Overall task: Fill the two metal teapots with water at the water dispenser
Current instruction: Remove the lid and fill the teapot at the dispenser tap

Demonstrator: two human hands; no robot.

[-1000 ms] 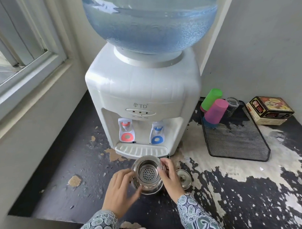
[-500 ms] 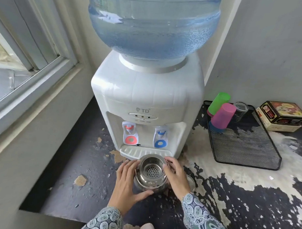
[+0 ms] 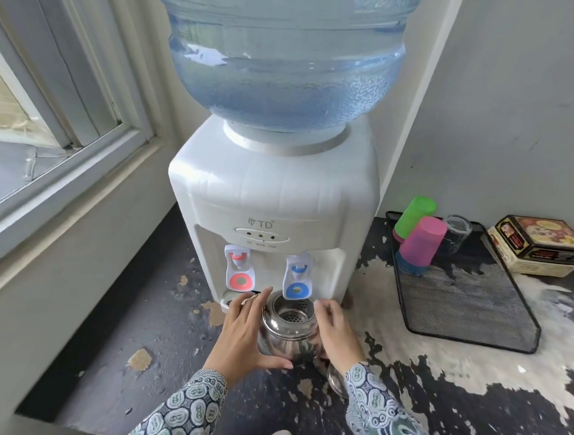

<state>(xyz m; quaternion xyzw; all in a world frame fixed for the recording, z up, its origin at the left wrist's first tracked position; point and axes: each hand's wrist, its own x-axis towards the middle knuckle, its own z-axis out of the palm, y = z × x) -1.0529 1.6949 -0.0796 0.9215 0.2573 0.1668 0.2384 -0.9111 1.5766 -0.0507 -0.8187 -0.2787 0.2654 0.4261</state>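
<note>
The water dispenser [image 3: 272,217] stands on the worktop [image 3: 119,328] with its blue tap [image 3: 298,278] directly above the far rim of the metal teapot [image 3: 288,336], which sits just in front of the drip tray. To fill cleanly, centre the open mouth under the blue spout, keep the pot level, and steady it before pressing the lever; an off-centre mouth would likely spill onto the tray. The left hand [image 3: 242,336] cups the pot's left side, fingers curved along the wall and thumb beneath; the right hand [image 3: 335,333] cups its right side likewise, so each grip bears on the pot. The teapot is round-bellied polished steel, lid off, with a perforated strainer basket [image 3: 290,314] seated in its mouth. Whether it holds water cannot be told.
</note>
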